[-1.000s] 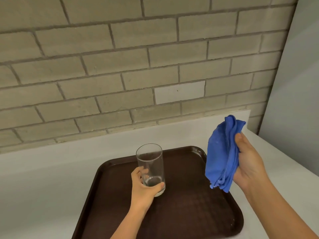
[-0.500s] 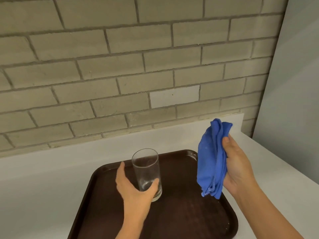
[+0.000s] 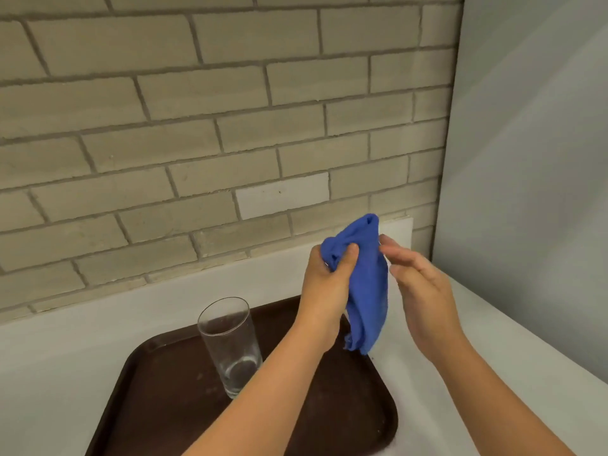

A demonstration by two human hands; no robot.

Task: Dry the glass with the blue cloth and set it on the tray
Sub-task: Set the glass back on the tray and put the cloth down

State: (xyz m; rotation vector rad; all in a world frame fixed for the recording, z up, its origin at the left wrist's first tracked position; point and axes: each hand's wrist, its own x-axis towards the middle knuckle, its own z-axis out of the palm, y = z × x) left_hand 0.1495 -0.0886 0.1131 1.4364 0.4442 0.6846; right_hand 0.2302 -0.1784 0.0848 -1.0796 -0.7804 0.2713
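Observation:
A clear, empty glass (image 3: pixel 230 343) stands upright on the dark brown tray (image 3: pixel 154 399), with no hand on it. The blue cloth (image 3: pixel 365 291) hangs above the tray's far right corner. My left hand (image 3: pixel 324 284) grips the cloth near its top, thumb over the bunched fabric. Just right of the cloth is my right hand (image 3: pixel 418 287), with straight fingers held loosely beside the fabric; whether the fingertips touch it I cannot tell. My left forearm crosses in front of the tray, to the right of the glass.
The tray lies on a white counter (image 3: pixel 65 350) against a beige brick wall (image 3: pixel 197 126). A grey side wall (image 3: pixel 526 159) bounds the counter on the right.
My left hand let go of the glass, which now stands alone on the tray, and rose to the right to take the cloth. My right hand released its grip on the cloth.

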